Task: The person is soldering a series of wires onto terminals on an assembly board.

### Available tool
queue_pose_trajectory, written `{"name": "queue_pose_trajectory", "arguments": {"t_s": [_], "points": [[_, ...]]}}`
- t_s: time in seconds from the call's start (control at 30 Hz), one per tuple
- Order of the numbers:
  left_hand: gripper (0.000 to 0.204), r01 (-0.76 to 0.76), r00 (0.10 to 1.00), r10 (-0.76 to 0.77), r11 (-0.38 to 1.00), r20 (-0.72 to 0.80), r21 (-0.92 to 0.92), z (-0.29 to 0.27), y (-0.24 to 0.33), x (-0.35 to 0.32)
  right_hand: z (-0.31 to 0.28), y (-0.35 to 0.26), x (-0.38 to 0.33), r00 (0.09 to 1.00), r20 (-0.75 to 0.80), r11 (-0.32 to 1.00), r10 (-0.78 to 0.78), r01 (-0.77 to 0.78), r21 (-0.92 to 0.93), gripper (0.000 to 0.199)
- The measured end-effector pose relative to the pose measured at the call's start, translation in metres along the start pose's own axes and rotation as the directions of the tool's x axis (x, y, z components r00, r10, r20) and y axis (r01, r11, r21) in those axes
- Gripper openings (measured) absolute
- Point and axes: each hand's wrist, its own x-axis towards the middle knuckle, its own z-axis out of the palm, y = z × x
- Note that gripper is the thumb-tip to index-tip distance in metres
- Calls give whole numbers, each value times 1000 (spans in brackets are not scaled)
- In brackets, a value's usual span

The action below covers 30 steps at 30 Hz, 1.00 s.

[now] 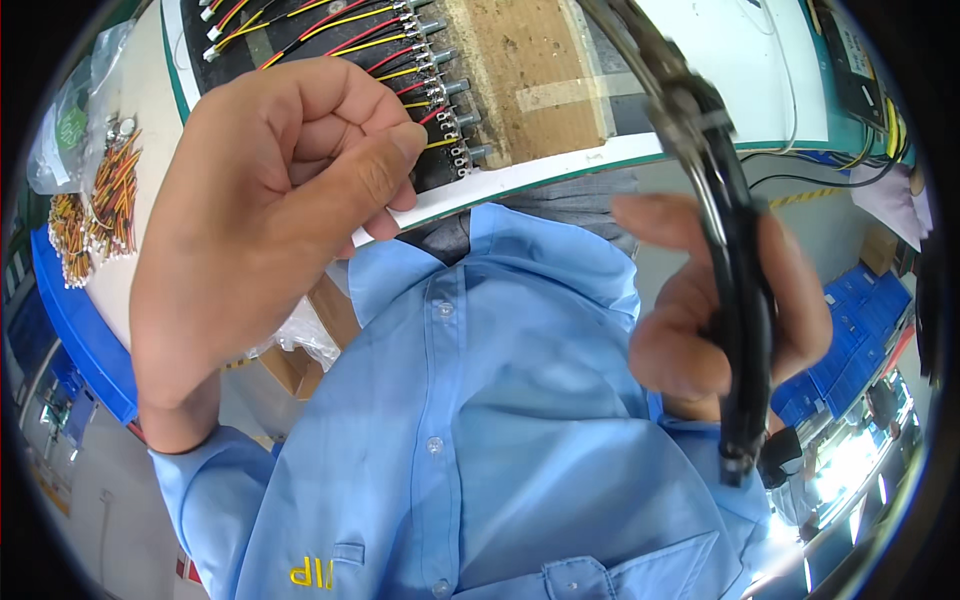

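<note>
My left hand is raised close to the camera, curled into a loose fist with the thumb pressed against the index finger; nothing shows in it. My right hand is wrapped around a thick black cable that runs from a grey braided section at the top down past my wrist to its end. Both hands hover in front of my light blue buttoned shirt. Behind my left hand, red, yellow and black wires with metal terminals lie in a row on a black mat.
A brown board with tape strips lies on the white bench top beside the wire row. Piles of short orange wires and a plastic bag sit at the left, above a blue bin. Blue crates stand at the right.
</note>
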Motion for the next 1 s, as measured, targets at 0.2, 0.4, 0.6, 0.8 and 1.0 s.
{"name": "queue_pose_trajectory", "arguments": {"t_s": [0.2, 0.4, 0.6, 0.8, 1.0], "points": [[13, 133, 989, -133, 991, 61, 6, -10, 4, 11, -13, -26, -2, 989, 113, 988, 100, -112, 106, 60], [11, 185, 981, -189, 980, 53, 70, -14, 6, 13, -2, -28, 0, 991, 87, 989, 104, -112, 93, 57], [10, 165, 986, -167, 983, 24, 80, -6, 9, 13, 8, -22, 3, 997, 53, 996, 51, -55, 66, 56], [9, 44, 998, -40, 993, -47, 105, 6, 15, 13, 9, -20, 3, 995, 84, 997, 45, -50, 58, 56], [10, 187, 982, -189, 978, 20, 93, -5, 15, 17, 7, -21, 1, 994, 101, 998, 41, -46, 47, 56]]}}
